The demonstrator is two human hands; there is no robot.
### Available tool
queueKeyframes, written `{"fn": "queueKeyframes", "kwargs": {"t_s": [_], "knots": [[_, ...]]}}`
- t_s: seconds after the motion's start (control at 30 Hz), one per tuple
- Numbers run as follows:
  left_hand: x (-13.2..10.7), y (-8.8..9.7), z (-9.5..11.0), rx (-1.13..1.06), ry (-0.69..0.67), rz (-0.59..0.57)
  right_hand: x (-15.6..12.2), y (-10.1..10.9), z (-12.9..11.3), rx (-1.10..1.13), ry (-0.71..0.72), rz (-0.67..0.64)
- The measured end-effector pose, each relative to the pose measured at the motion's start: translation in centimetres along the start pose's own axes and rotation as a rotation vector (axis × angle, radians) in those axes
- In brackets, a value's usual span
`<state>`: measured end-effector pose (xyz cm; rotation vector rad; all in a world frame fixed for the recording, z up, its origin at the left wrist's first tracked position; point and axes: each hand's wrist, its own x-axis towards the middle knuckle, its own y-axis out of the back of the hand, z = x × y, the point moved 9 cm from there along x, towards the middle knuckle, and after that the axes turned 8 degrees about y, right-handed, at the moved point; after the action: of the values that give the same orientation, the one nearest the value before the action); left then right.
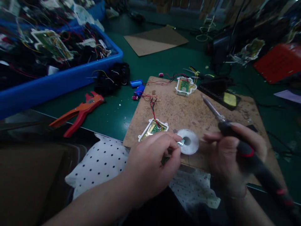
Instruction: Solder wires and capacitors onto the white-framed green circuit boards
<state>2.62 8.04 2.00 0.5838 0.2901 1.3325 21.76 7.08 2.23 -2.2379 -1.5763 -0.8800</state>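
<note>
My left hand (150, 166) is closed in a pinch at the edge of a white solder spool (189, 142) on a brown work board (188, 110), fingertips on the silvery solder strand. Just left of it lies a white-framed circuit board (153, 128) with red and black wires. My right hand (231, 153) is wrapped round a black soldering iron (246, 150) with red bands, its metal tip pointing up and left over the board. A second white-framed circuit board (184, 85) sits at the board's far edge.
A blue bin (58, 80) full of wires and boards stands at the back left. Red wire strippers (78, 111) lie on the green table, blue battery cells (137, 86) beyond. An iron stand with a yellow sponge (229, 99) is at the right. White dotted cloth (101, 160) covers my lap.
</note>
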Motion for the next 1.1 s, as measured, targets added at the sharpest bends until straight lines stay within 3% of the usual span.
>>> {"fn": "queueKeyframes", "kwargs": {"t_s": [0.2, 0.9, 1.1], "knots": [[0.2, 0.0, 0.0, 0.000, 0.010, -0.023, -0.2, -3.8, -0.8, 0.167, -0.002, -0.261], [-0.5, 0.9, 0.6, -0.009, -0.069, 0.062, -0.6, -4.8, -0.6, 0.208, 0.055, -0.341], [0.3, 4.2, -0.9, 0.027, 0.033, 0.209, -0.5, -4.7, -0.7, 0.183, 0.076, -0.322]]}}
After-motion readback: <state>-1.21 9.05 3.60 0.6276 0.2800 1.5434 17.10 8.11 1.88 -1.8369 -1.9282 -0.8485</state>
